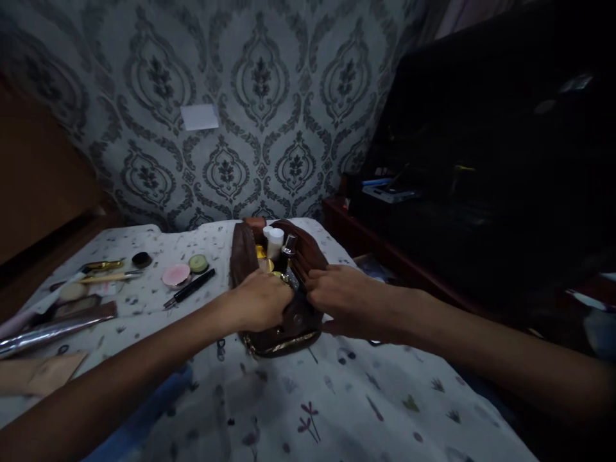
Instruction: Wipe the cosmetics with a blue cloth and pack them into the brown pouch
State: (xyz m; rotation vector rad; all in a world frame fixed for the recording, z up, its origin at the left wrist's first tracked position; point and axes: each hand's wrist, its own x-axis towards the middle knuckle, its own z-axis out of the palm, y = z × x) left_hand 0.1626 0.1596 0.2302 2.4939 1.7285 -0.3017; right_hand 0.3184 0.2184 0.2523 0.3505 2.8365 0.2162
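A brown, gold-zipped bag (294, 321), its mouth open on a white-capped bottle (275, 244), sits on the patterned sheet (356, 398), left hand (262, 300) and right hand (337, 296) pinching its rim, sheet spreading toward the viewer, dark-red wooden ledge (375, 239) bounding the right.

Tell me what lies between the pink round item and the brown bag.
In the head view, a green round item and a black pen-shaped item.
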